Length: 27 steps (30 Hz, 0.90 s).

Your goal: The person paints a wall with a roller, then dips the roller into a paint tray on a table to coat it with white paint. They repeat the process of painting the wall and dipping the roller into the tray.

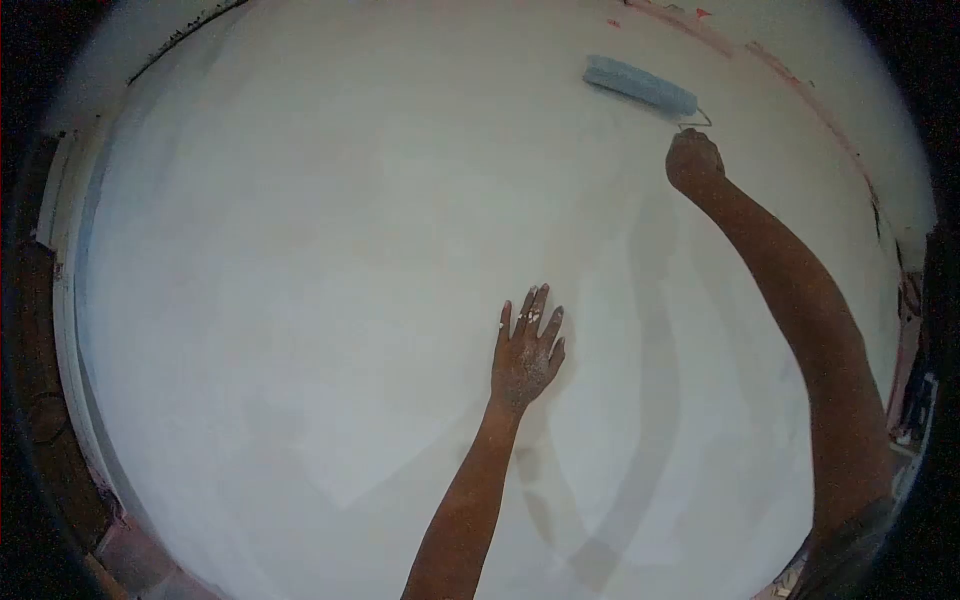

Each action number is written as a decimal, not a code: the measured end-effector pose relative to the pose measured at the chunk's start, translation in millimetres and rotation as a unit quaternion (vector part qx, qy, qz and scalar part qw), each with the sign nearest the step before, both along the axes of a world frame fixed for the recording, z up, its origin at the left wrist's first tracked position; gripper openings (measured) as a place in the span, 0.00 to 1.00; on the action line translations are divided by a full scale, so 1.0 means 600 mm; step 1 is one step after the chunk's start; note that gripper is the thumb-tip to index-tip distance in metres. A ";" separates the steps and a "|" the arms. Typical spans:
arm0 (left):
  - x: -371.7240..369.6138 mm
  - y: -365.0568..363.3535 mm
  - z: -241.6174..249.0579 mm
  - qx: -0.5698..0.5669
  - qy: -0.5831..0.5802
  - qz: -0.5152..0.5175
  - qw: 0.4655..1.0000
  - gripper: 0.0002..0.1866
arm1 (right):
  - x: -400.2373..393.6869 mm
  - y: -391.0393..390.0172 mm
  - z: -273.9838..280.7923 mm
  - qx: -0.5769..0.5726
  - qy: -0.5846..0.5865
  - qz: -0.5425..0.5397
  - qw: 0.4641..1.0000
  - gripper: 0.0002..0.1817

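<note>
My right hand [695, 158] is raised high at the upper right, its fingers closed around the handle of a paint roller. The roller's blue-grey sleeve [640, 86] tilts slightly down to the right and lies close over the white wall [300, 250]. A thin wire frame [703, 118] joins it to the grip, which is hidden in my fist. My left hand [526, 350] is spread at the centre, fingers apart and pointing up, in front of the wall. White paint spots mark its fingers and back.
At the left edge stands a brown wooden door [45, 400] beside a pale frame [65, 300]. Pinkish streaks [800, 85] run along the wall's upper right border. Some dark items [912, 380] are at the far right edge. Shadows of my arms fall on the wall.
</note>
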State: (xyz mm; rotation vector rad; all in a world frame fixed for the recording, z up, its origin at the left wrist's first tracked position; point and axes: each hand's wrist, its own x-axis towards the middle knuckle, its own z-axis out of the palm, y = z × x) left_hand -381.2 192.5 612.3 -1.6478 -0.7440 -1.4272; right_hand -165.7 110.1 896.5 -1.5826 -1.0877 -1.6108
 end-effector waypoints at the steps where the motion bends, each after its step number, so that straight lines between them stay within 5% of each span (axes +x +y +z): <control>1: 0.003 0.003 -0.001 -0.004 0.000 -0.005 1.000 0.21 | 0.014 -0.003 -0.017 -0.035 -0.053 -0.028 0.998 0.16; 3: 0.004 0.006 0.000 -0.007 -0.002 -0.006 1.000 0.21 | 0.049 -0.018 -0.069 -0.107 -0.155 -0.084 0.978 0.15; 5: 0.008 0.011 -0.001 -0.008 -0.006 -0.019 1.000 0.21 | 0.086 -0.033 -0.131 -0.089 -0.096 -0.028 0.991 0.13; 9: 0.004 0.009 0.002 -0.003 -0.012 -0.038 0.999 0.20 | 0.120 -0.052 -0.208 -0.117 -0.043 -0.096 0.988 0.09; 12: 0.008 0.014 0.001 -0.004 -0.010 -0.041 0.999 0.19 | 0.118 -0.042 -0.189 -0.090 -0.048 -0.089 0.991 0.08; 15: 0.006 0.017 0.000 -0.005 -0.002 -0.036 0.999 0.19 | 0.135 0.007 -0.093 -0.007 -0.193 -0.091 0.977 0.09; 19: 0.005 0.010 0.002 -0.003 0.001 -0.044 0.999 0.19 | 0.051 -0.013 0.001 -0.016 -0.036 -0.026 0.999 0.10; 23: 0.010 0.003 0.000 0.003 -0.005 -0.037 0.999 0.19 | 0.098 -0.035 -0.035 -0.040 -0.095 0.000 0.995 0.10; 27: 0.006 0.001 0.005 0.007 -0.010 -0.011 1.000 0.19 | 0.203 -0.032 -0.146 -0.085 -0.102 -0.157 0.979 0.11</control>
